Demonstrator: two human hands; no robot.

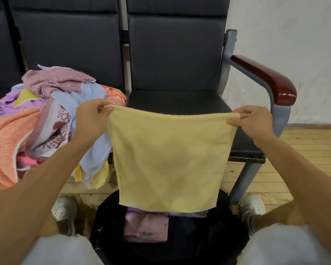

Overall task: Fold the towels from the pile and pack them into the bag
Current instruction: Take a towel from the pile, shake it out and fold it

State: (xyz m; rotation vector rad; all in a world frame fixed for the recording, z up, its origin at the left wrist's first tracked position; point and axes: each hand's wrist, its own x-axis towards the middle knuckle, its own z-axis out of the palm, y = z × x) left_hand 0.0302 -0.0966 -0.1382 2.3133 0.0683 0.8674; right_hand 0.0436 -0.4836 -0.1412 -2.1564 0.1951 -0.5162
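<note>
Head view: left hand (92, 116) and right hand (253, 122) each pinch a top corner of the yellow towel (168, 159), hanging spread above the black bag (214, 243) beside the pile (46, 119). A slipped pinch would likely drop it unfolded onto the packed pink towels (145, 226).

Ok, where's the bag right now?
Head view, bottom centre: the black bag sits on the floor between the person's shoes, below the hanging yellow towel.

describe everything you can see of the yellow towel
The yellow towel is a pale, roughly square piece of terry-like cloth, spread out and hanging flat in the air. The left hand pinches its upper left corner, the right hand its upper right. Its top edge sags slightly; its lower edge hangs above the open black bag.
</note>
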